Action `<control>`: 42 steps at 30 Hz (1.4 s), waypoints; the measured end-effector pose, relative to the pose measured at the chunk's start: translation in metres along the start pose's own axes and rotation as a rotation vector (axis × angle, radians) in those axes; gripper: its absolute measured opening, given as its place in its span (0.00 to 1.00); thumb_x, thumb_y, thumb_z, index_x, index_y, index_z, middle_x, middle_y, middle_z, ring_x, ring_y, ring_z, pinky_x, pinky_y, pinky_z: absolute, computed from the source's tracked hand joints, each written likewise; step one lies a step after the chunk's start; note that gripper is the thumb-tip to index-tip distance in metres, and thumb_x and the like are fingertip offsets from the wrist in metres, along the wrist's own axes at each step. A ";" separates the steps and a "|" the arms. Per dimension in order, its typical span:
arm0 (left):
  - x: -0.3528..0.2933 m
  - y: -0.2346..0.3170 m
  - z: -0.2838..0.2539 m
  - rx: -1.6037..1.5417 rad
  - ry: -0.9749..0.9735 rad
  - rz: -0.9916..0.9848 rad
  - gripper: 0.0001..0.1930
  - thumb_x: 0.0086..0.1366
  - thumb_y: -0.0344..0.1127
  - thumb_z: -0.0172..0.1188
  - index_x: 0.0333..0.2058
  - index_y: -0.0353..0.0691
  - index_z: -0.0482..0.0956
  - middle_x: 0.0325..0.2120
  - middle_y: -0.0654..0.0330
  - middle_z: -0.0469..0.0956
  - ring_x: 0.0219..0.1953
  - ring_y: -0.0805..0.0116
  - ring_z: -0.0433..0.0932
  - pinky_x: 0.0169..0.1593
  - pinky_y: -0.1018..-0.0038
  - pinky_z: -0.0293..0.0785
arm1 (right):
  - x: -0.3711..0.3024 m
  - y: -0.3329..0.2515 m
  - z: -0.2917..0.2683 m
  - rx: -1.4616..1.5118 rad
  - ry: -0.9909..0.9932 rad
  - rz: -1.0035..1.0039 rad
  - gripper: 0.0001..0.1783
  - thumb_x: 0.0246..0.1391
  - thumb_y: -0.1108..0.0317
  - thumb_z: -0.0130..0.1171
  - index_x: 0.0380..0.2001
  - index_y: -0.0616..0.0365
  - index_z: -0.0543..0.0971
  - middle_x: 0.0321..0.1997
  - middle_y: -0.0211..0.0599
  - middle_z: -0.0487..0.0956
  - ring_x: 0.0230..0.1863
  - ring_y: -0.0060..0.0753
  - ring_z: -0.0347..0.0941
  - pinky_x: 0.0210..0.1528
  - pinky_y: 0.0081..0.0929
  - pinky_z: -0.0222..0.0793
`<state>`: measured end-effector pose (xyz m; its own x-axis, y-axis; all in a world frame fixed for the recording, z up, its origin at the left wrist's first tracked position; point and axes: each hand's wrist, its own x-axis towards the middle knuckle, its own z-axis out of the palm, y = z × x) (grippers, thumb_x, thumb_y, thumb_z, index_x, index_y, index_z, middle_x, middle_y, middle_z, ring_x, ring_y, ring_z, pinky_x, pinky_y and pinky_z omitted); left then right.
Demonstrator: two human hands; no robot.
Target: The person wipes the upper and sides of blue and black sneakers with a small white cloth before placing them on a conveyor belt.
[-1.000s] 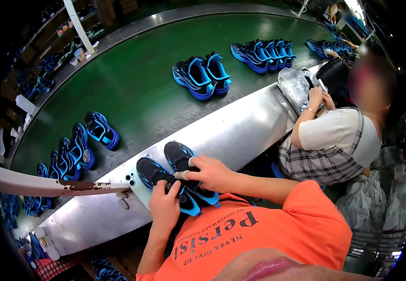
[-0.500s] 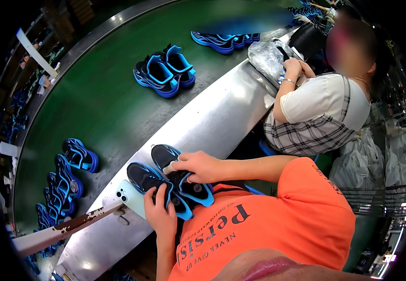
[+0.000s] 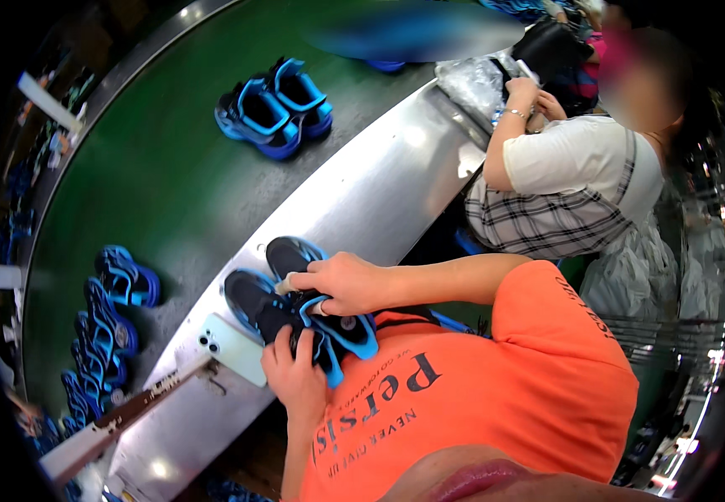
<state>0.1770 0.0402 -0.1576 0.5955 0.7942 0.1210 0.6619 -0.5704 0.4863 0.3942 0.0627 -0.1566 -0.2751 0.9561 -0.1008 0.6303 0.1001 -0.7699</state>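
A pair of black and bright blue sneakers lies side by side at the metal ledge in front of me, toes pointing away. My left hand point(image 3: 295, 372) grips the near left sneaker point(image 3: 253, 299) by its side and collar, fingers bent over the opening. Over the pair reaches my right hand point(image 3: 344, 283), its fingers curled with light covers on some fingertips. It grips the right sneaker point(image 3: 291, 253) near the tongue and lacing, and its fingertips also touch the left one. What lies under the right palm is hidden. A pale green phone point(image 3: 239, 350) rests beside the left sneaker.
Past the metal ledge point(image 3: 354, 188) runs a green conveyor belt point(image 3: 161, 167) bearing another sneaker pair point(image 3: 274, 109) and a row of sneakers point(image 3: 107, 322) at left. A worn metal bar point(image 3: 128, 410) crosses the lower left. A seated co-worker point(image 3: 571, 167) handles something at right.
My right hand has shifted slightly left over the shoes. The view has moved a little; the sneakers on the belt appear farther left, and the far row is mostly out of sight.
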 end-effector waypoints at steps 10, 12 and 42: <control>-0.003 -0.014 -0.001 -0.063 0.014 -0.093 0.30 0.46 0.20 0.58 0.51 0.50 0.76 0.51 0.54 0.71 0.45 0.51 0.73 0.50 0.62 0.71 | -0.018 -0.030 -0.007 -0.380 0.151 -0.100 0.29 0.38 0.66 0.70 0.49 0.41 0.76 0.55 0.40 0.68 0.49 0.47 0.68 0.43 0.38 0.75; -0.009 -0.017 0.002 -0.057 0.050 -0.077 0.30 0.44 0.20 0.59 0.50 0.50 0.77 0.49 0.54 0.71 0.43 0.52 0.73 0.47 0.62 0.71 | -0.020 -0.032 0.000 -0.403 0.178 -0.135 0.28 0.38 0.68 0.71 0.48 0.42 0.78 0.53 0.38 0.69 0.46 0.45 0.68 0.43 0.36 0.73; -0.020 -0.052 -0.004 -0.092 -0.001 0.114 0.16 0.43 0.18 0.58 0.30 0.46 0.79 0.49 0.68 0.75 0.37 0.59 0.67 0.44 0.68 0.67 | -0.028 -0.006 0.026 0.302 0.137 0.068 0.17 0.52 0.63 0.64 0.47 0.48 0.81 0.45 0.36 0.79 0.44 0.38 0.76 0.48 0.28 0.70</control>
<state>0.1293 0.0550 -0.1817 0.6647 0.7252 0.1793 0.5456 -0.6352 0.5467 0.3795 0.0281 -0.1658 -0.1263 0.9880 -0.0884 0.3951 -0.0316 -0.9181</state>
